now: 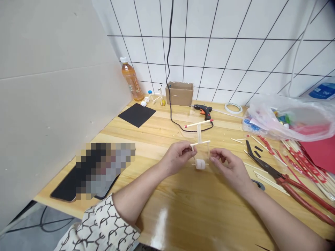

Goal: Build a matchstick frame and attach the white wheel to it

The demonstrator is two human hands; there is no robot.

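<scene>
a hot glue gun (202, 111) lies at twelve o'clock with a cardboard box (179, 94) just behind it, an orange-capped... no, a white-capped drink bottle (130, 79) and black sheet (136, 114) sit at eleven, a plastic bag (288, 118) slumps at two, red-handled scissors (295, 183) at three.

Model: stick model (199, 139), pale thin wooden sticks, assembled into an upright frame
Top crossbar: long stick (199, 123), red tip at left end, rising slightly toward the right
Upright: short stick pair (199, 134), joining top crossbar to lower crossbar
Lower crossbar: shorter stick (200, 142), roughly level, below the upright
Roller: small white cylinder (200, 165) on a short crosswise axle, lowest part of the frame
Pose: upright, left end of lower crossbar pinched in fingers of left hand (178, 157)
</scene>
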